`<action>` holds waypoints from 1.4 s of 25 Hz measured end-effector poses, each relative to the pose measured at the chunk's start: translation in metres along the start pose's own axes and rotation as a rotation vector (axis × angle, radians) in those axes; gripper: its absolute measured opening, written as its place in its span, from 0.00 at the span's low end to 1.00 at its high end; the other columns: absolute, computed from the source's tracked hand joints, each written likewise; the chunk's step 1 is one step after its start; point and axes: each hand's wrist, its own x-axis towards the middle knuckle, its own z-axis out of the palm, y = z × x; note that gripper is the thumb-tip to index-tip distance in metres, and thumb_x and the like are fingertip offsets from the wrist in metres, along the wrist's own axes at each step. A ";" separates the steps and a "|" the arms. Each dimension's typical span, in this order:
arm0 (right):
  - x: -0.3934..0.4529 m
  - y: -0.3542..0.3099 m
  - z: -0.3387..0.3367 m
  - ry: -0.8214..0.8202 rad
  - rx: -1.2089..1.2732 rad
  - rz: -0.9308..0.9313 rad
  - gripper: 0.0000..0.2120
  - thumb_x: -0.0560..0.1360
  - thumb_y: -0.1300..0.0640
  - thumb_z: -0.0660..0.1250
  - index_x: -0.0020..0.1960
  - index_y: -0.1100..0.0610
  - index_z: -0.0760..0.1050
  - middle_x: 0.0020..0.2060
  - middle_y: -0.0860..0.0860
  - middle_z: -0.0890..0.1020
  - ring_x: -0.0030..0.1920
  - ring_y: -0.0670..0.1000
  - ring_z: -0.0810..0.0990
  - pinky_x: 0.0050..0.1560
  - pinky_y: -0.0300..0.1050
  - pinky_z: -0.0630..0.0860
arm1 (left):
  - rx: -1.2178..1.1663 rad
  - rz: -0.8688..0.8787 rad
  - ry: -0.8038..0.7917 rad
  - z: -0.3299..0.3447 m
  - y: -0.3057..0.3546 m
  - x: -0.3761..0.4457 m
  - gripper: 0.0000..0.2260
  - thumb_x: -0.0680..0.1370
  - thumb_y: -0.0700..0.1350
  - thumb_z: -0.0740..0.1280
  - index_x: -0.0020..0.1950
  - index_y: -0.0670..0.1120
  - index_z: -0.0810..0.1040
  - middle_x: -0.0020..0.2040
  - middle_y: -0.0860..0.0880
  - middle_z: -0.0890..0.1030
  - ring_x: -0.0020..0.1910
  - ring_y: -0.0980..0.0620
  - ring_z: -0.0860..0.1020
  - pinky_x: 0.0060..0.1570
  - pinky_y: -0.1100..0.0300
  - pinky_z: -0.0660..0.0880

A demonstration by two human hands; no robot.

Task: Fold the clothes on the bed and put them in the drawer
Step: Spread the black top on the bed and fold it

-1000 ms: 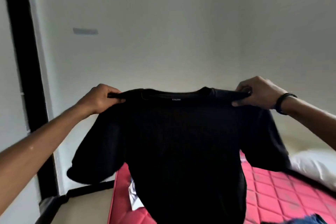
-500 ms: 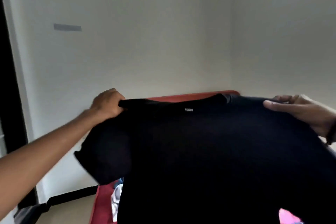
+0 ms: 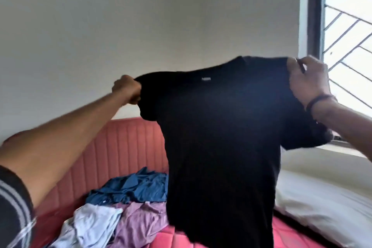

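- Head view: the black T-shirt [image 3: 219,137] hangs in the air between both hands, long axis vertical, hem just above the bed [image 3: 124,147].
- Left hand [image 3: 127,92] grips one shoulder in a closed fist; right hand [image 3: 308,80] pinches the other shoulder, held higher, so the collar line slants.
- Below the left hand, unfolded clothes [image 3: 120,205] lie heaped on the bed; a pillow [image 3: 322,207] lies below the right hand.
- No drawer shows.
- Judgement: lowering it flat comes next.

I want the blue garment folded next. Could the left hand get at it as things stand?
Probably not yet: the left hand grips one shoulder of the black T-shirt held in the air. Freed, its way down to the blue garment looks open.
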 end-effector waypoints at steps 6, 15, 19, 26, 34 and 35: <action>-0.094 -0.068 -0.011 -0.225 0.099 -0.200 0.16 0.81 0.43 0.65 0.45 0.55 0.78 0.33 0.60 0.79 0.27 0.49 0.71 0.27 0.46 0.70 | -0.785 -0.143 -0.154 -0.029 -0.063 -0.008 0.15 0.77 0.38 0.52 0.52 0.41 0.78 0.43 0.43 0.81 0.36 0.43 0.85 0.38 0.53 0.82; -0.490 0.002 0.039 -0.946 0.109 -0.392 0.10 0.81 0.45 0.67 0.47 0.50 0.81 0.34 0.44 0.80 0.33 0.41 0.80 0.35 0.40 0.76 | -0.012 -0.191 -0.123 0.044 -0.418 -0.104 0.16 0.74 0.33 0.70 0.60 0.45 0.84 0.56 0.43 0.85 0.50 0.50 0.82 0.45 0.73 0.76; -0.635 0.017 0.050 -1.061 0.113 -0.225 0.09 0.77 0.44 0.69 0.43 0.47 0.82 0.32 0.43 0.81 0.29 0.41 0.79 0.29 0.39 0.77 | 0.352 -0.224 -0.092 0.051 -0.562 -0.173 0.15 0.77 0.41 0.69 0.60 0.56 0.85 0.61 0.49 0.85 0.63 0.48 0.81 0.62 0.59 0.75; -0.781 -0.035 0.050 -1.120 0.022 -0.161 0.14 0.81 0.41 0.62 0.44 0.44 0.83 0.24 0.42 0.76 0.21 0.41 0.73 0.22 0.33 0.71 | 0.482 -0.252 -0.032 0.001 -0.664 -0.222 0.16 0.81 0.44 0.66 0.63 0.63 0.80 0.63 0.53 0.82 0.64 0.44 0.77 0.64 0.51 0.73; -0.861 -0.083 0.048 -1.354 0.037 -0.442 0.09 0.80 0.41 0.63 0.49 0.43 0.79 0.29 0.42 0.75 0.25 0.41 0.73 0.19 0.36 0.68 | 0.557 -0.243 0.043 -0.086 -0.740 -0.268 0.15 0.83 0.47 0.63 0.66 0.61 0.79 0.62 0.50 0.84 0.60 0.40 0.80 0.57 0.48 0.76; -0.863 -0.085 0.048 -1.429 0.036 -0.448 0.10 0.78 0.38 0.64 0.49 0.41 0.81 0.33 0.40 0.77 0.29 0.39 0.74 0.21 0.35 0.70 | 0.556 -0.288 0.014 -0.089 -0.750 -0.274 0.15 0.84 0.46 0.62 0.67 0.60 0.79 0.63 0.47 0.83 0.60 0.38 0.79 0.58 0.48 0.75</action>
